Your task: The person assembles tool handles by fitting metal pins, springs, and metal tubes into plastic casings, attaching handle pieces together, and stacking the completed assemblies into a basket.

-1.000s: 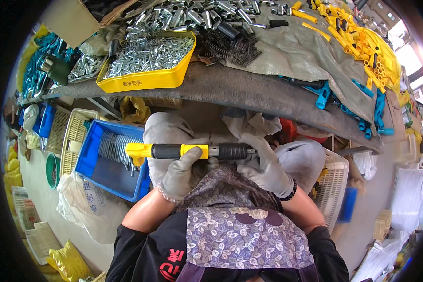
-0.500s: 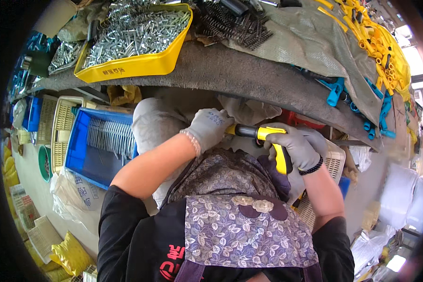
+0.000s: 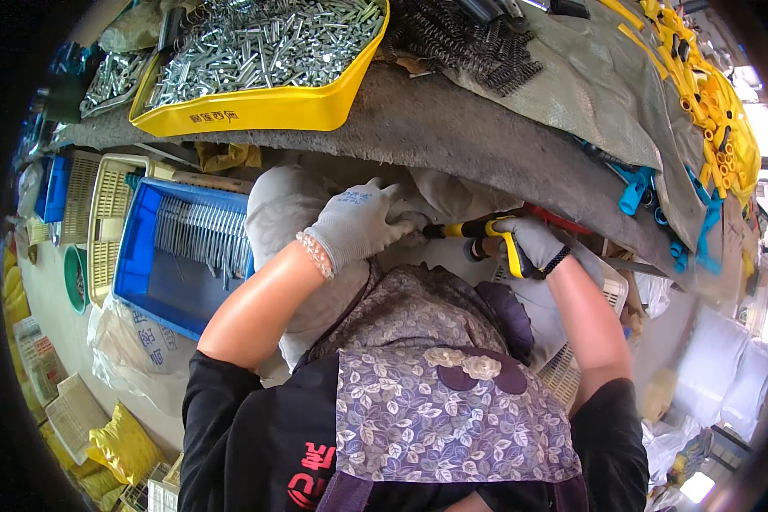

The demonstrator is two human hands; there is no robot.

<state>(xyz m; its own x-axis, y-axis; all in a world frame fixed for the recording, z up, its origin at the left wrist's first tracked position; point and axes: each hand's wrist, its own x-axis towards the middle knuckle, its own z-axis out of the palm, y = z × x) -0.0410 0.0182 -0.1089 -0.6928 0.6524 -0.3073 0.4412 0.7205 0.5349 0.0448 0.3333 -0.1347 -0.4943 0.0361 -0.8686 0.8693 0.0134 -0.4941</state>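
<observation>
The tool is pistol-shaped, its slim barrel banded in black and yellow and its grip yellow with a black rear edge. It sits in the right hand, whose fingers hide part of the grip; the barrel points left, nearly level, and the grip slants back toward the person's body. The barrel's black left end is just beside the spread fingers of the left hand, and whether they touch is unclear.

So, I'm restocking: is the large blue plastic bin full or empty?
Partly filled: the large blue plastic bin holds silvery metal rods, but its bottom shows.
</observation>
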